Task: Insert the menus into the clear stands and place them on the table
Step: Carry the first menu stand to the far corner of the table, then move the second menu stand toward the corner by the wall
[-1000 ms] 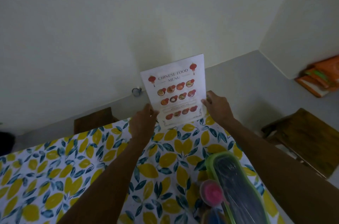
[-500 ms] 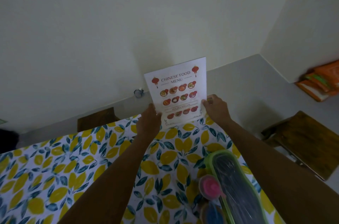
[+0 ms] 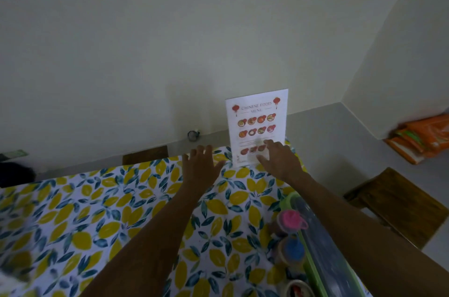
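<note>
Dim room: pale walls (image 3: 170,41), grey floor (image 3: 328,141), perhaps wooden stool (image 3: 398,204) at right.

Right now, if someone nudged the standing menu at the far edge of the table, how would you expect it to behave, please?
The menu stands tall and thin on a narrow base, so it would probably tip rather than slide. It sits near the table edge, so a push away could send it off. It looks light; both the left hand and right hand are open.

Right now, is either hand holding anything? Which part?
Nothing held. Left hand is open, clear of the menu stand; right hand is open, fingers spread before its lower front.
</note>
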`<action>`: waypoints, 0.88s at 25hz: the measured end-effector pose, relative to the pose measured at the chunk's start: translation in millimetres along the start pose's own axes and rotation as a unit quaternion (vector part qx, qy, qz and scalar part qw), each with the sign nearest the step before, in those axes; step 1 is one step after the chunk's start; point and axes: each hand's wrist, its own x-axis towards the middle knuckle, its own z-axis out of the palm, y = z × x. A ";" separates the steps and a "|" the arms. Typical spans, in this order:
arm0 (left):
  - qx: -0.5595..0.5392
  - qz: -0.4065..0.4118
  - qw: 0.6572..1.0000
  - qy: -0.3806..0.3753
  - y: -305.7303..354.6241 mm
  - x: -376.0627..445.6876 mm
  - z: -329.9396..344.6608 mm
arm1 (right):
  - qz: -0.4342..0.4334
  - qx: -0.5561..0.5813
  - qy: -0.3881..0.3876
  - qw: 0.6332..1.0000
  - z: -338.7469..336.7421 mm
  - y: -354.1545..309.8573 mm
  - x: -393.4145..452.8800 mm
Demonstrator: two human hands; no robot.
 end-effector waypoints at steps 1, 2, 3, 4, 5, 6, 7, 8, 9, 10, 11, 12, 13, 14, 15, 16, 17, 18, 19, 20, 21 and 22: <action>0.000 0.000 1.000 0.005 -10.9 -12.0 -5.5 | -0.016 -0.031 -0.001 0.999 2.1 -15.5 -11.0; 0.000 -0.004 1.000 0.009 -22.6 -25.0 -11.6 | -0.034 -0.057 0.000 0.998 6.1 -31.4 -22.2; -0.004 -0.009 1.000 0.011 -35.5 -39.2 -16.5 | -0.052 -0.081 -0.001 0.995 11.3 -48.1 -33.2; -0.008 -0.014 1.000 0.013 -49.9 -54.0 -20.5 | -0.067 -0.103 -0.006 0.992 17.0 -66.1 -44.3; -0.012 -0.018 1.000 0.015 -65.7 -69.2 -23.9 | -0.074 -0.117 -0.018 0.990 23.1 -84.9 -54.9; -0.015 -0.022 0.999 0.017 -82.9 -85.3 -27.6 | -0.081 -0.125 -0.026 0.988 29.8 -105.2 -66.9; -0.016 -0.027 0.999 0.018 -101.6 -103.0 -32.2 | -0.087 -0.133 -0.035 0.987 38.0 -125.8 -78.9; -0.016 -0.032 0.999 0.018 -118.3 -119.3 -36.3 | -0.095 -0.140 -0.041 0.985 46.5 -143.4 -89.3; -0.016 -0.037 0.999 0.014 -134.7 -135.5 -40.0 | -0.100 -0.146 -0.047 0.983 54.3 -161.2 -100.4; -0.018 -0.046 0.999 0.006 -155.7 -155.8 -44.2 | -0.108 -0.149 -0.053 0.981 65.1 -183.0 -113.4; -0.020 -0.053 0.998 -0.003 -177.4 -176.6 -48.8 | -0.117 -0.151 -0.057 0.980 75.8 -206.5 -127.3; -0.023 -0.061 0.998 -0.006 -200.7 -197.5 -52.8 | -0.127 -0.152 -0.061 0.978 87.9 -230.3 -141.6; -0.025 -0.069 0.997 -0.004 -224.1 -218.5 -55.9 | -0.135 -0.154 -0.065 0.977 101.0 -254.1 -155.7; -0.023 -0.078 0.997 -0.001 -247.8 -240.2 -58.9 | -0.140 -0.152 -0.070 0.976 114.0 -277.7 -170.1; -0.019 -0.089 0.996 0.002 -271.3 -261.0 -63.3 | -0.144 -0.148 -0.079 0.975 127.5 -302.2 -183.6; -0.014 -0.100 0.995 0.001 -293.1 -279.1 -65.2 | -0.152 -0.145 -0.088 0.974 139.9 -322.7 -195.5; -0.010 -0.115 0.993 -0.001 -312.8 -295.8 -67.4 | -0.166 -0.144 -0.095 0.971 150.9 -341.4 -206.1; -0.008 -0.134 0.991 0.006 -335.3 -314.5 -72.1 | -0.182 -0.147 -0.102 0.967 163.0 -362.3 -217.6; -0.003 -0.151 0.988 0.018 -357.1 -331.4 -77.4 | -0.197 -0.148 -0.109 0.963 173.1 -382.7 -227.9; 0.002 -0.166 0.986 0.030 -377.1 -346.4 -83.3 | -0.209 -0.147 -0.117 0.960 182.2 -401.6 -236.5; 0.005 -0.178 0.983 0.039 -396.0 -358.9 -88.2 | -0.223 -0.146 -0.119 0.956 189.9 -419.8 -243.5; 0.009 -0.191 0.981 0.046 -412.4 -370.5 -93.5 | -0.236 -0.149 -0.117 0.953 197.6 -436.3 -249.5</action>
